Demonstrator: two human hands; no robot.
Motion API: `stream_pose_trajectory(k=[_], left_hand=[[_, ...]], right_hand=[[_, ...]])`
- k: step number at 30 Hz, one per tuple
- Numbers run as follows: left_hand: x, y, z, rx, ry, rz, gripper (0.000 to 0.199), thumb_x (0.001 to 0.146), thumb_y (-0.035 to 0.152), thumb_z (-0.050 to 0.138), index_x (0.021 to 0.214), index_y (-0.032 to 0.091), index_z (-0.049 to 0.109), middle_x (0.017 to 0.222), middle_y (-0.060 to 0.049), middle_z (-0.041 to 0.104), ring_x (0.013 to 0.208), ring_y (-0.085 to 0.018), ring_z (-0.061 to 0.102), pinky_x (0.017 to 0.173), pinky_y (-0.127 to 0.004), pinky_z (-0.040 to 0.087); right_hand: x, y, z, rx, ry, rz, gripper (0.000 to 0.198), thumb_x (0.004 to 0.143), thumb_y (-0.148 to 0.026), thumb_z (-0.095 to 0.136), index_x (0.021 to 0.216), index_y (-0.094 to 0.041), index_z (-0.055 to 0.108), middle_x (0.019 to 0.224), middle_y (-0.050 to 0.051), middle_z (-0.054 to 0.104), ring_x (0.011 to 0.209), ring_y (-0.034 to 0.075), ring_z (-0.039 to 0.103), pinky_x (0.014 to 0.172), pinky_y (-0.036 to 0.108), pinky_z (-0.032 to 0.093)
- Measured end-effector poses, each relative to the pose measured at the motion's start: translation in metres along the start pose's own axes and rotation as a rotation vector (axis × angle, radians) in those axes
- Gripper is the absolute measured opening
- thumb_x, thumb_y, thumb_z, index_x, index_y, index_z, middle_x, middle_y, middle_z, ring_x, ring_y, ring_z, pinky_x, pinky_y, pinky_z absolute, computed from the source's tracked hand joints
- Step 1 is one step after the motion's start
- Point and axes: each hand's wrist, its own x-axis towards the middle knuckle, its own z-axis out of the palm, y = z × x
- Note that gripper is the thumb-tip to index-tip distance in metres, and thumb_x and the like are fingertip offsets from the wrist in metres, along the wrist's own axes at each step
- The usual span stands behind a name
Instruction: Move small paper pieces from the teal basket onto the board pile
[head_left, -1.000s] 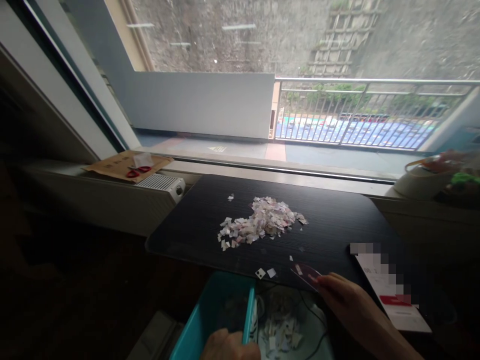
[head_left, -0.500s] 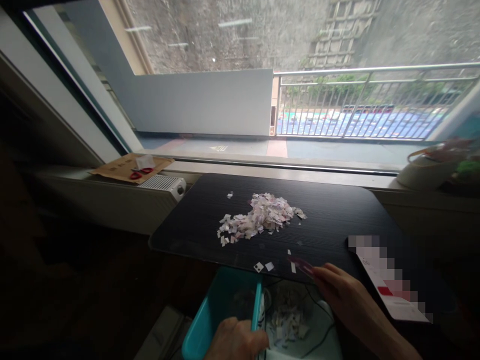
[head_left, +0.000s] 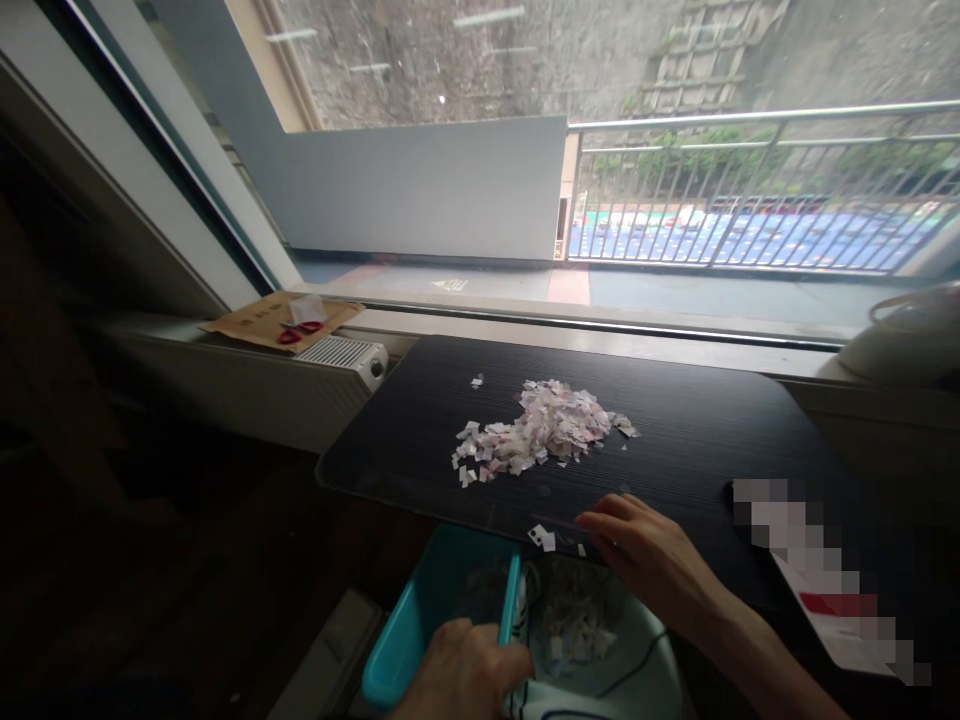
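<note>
My left hand (head_left: pixel 469 670) is closed around the rim of a turquoise plastic bin (head_left: pixel 405 640), which stands below the front edge of a dark table (head_left: pixel 697 430). Over that edge reaches my right hand (head_left: pixel 645 550), fingers bent together and palm down; whatever lies under the fingers is hidden. Close to its fingertips lie a few loose paper scraps (head_left: pixel 541 538). Farther back on the table spreads a heap of small cut paper pieces (head_left: pixel 555 425), pale with pinkish tints. Beneath the right hand, a pale green container (head_left: pixel 645 650) has more scraps inside.
A white and red printed item (head_left: pixel 832 620), partly pixelated, lies at the table's right. Red-handled scissors (head_left: pixel 301 330) rest on a brown envelope (head_left: pixel 262 318) by the radiator (head_left: pixel 345 360). A dark cable (head_left: pixel 634 665) crosses the green container. Beyond is a window with a railing (head_left: pixel 750 200).
My right hand has moved left and up over the table edge. The pinkish translucent piece at its fingertips is out of sight. Fewer scraps show at the edge. My left hand stays on the bin.
</note>
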Motion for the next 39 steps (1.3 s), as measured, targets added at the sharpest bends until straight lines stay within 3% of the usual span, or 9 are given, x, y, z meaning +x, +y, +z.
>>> stream_pose_trajectory(k=[5, 11, 15, 19, 25, 33, 37, 39], left_hand=[[0.001, -0.001, -0.004, 0.056, -0.054, 0.008, 0.018, 0.083, 0.036, 0.063, 0.075, 0.020, 0.062, 0.073, -0.002, 0.062, 0.065, -0.020, 0.057, 0.057, -0.027, 0.031], [0.007, 0.005, -0.013, 0.019, -0.108, 0.021, 0.018, 0.080, 0.035, 0.066, 0.072, 0.020, 0.060, 0.074, -0.001, 0.064, 0.067, -0.020, 0.060, 0.059, -0.027, 0.034], [0.016, 0.013, -0.015, 0.027, -0.128, 0.037, 0.016, 0.078, 0.034, 0.067, 0.071, 0.021, 0.060, 0.076, 0.000, 0.065, 0.069, -0.021, 0.061, 0.058, -0.028, 0.033], [0.025, 0.016, -0.011, 0.023, -0.163, 0.101, 0.017, 0.080, 0.039, 0.064, 0.076, 0.023, 0.061, 0.080, -0.001, 0.066, 0.071, -0.023, 0.062, 0.059, -0.029, 0.033], [0.025, 0.017, -0.009, 0.038, -0.164, 0.072, 0.010, 0.077, 0.033, 0.064, 0.078, 0.023, 0.062, 0.079, -0.002, 0.066, 0.072, -0.024, 0.062, 0.060, -0.029, 0.034], [0.015, 0.022, -0.013, -0.019, -0.112, 0.034, 0.008, 0.077, 0.029, 0.066, 0.074, 0.023, 0.061, 0.077, 0.001, 0.066, 0.070, -0.021, 0.062, 0.061, -0.027, 0.037], [0.021, 0.024, -0.013, -0.017, -0.166, 0.054, 0.008, 0.073, 0.024, 0.069, 0.073, 0.022, 0.062, 0.077, 0.000, 0.067, 0.071, -0.022, 0.064, 0.059, -0.026, 0.039], [0.026, 0.027, -0.013, 0.068, -0.164, 0.041, 0.009, 0.073, 0.027, 0.071, 0.074, 0.021, 0.064, 0.080, -0.002, 0.068, 0.074, -0.026, 0.065, 0.063, -0.029, 0.042]], right_hand=[[0.010, 0.002, -0.007, -0.057, -0.085, -0.090, 0.028, 0.094, -0.014, 0.045, 0.098, -0.025, 0.070, 0.092, 0.004, 0.066, 0.084, 0.017, 0.058, 0.074, 0.027, 0.047], [-0.040, 0.027, -0.013, -0.076, -0.076, -0.034, 0.024, 0.093, -0.015, 0.048, 0.101, -0.025, 0.067, 0.094, 0.004, 0.064, 0.083, 0.018, 0.059, 0.073, 0.029, 0.049], [-0.067, 0.044, -0.007, -0.093, 0.068, 0.089, 0.025, 0.096, -0.021, 0.042, 0.109, -0.026, 0.063, 0.099, 0.005, 0.064, 0.087, 0.019, 0.061, 0.074, 0.030, 0.051], [-0.081, 0.040, 0.002, -0.071, 0.074, 0.128, 0.024, 0.095, -0.021, 0.044, 0.110, -0.026, 0.062, 0.094, 0.004, 0.063, 0.082, 0.018, 0.062, 0.070, 0.029, 0.052], [-0.079, 0.023, 0.003, -0.035, 0.001, 0.118, 0.029, 0.092, -0.012, 0.045, 0.110, -0.027, 0.062, 0.093, 0.003, 0.063, 0.081, 0.018, 0.062, 0.069, 0.029, 0.053], [-0.085, 0.015, 0.009, -0.064, -0.015, 0.075, 0.028, 0.093, -0.013, 0.043, 0.108, -0.027, 0.062, 0.091, 0.003, 0.063, 0.078, 0.017, 0.062, 0.067, 0.028, 0.052], [-0.085, 0.033, 0.002, -0.140, 0.100, 0.127, 0.024, 0.094, -0.020, 0.042, 0.109, -0.026, 0.061, 0.091, 0.004, 0.064, 0.078, 0.017, 0.063, 0.066, 0.028, 0.050], [-0.075, 0.048, -0.001, -0.224, 0.192, 0.248, 0.022, 0.094, -0.023, 0.042, 0.104, -0.022, 0.061, 0.087, 0.005, 0.064, 0.075, 0.019, 0.063, 0.064, 0.030, 0.048]])
